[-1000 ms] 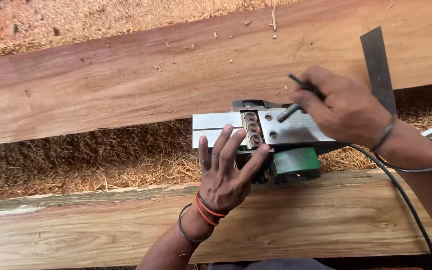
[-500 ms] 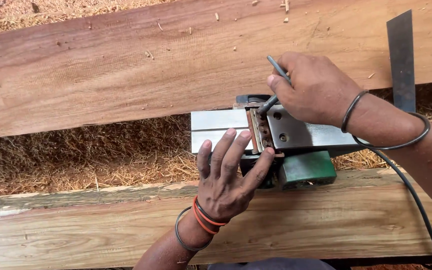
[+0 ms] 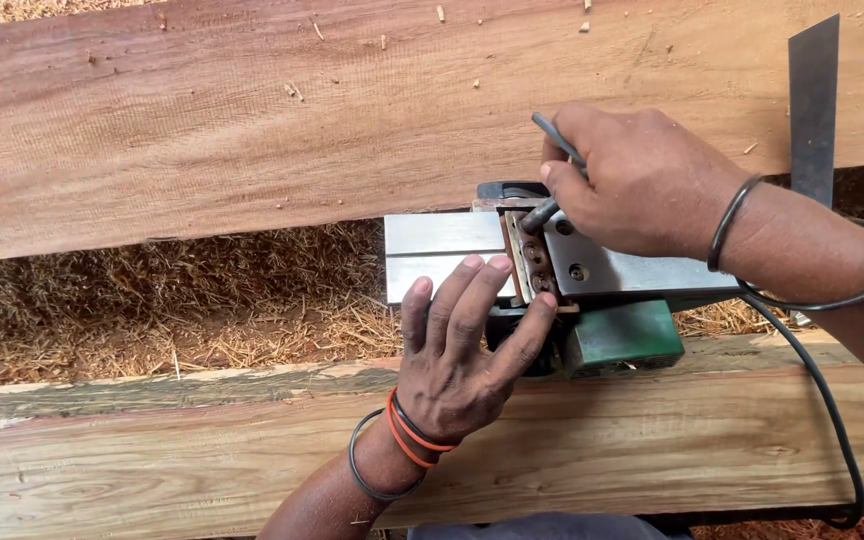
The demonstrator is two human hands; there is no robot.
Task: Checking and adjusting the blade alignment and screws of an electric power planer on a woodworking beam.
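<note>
While the planer lies sole-up, centre frame:
Planer: electric planer bridges two planks.
Left grip: open, flat, steadying it.
Right grip: closed on wrench, working the blade bolt.
Next: firm, steady turning.

Planks — upturned planer, steel blade

Only 1 view is given, from a camera worn on the person's head. It looks steeply down and slightly forward, close over the work. The left hand enters from the bottom edge and the right hand from the right edge, meeting at the upturned planer just right of centre. A wide plank crosses the top of the frame and another plank the bottom, with wood shavings between.
</note>
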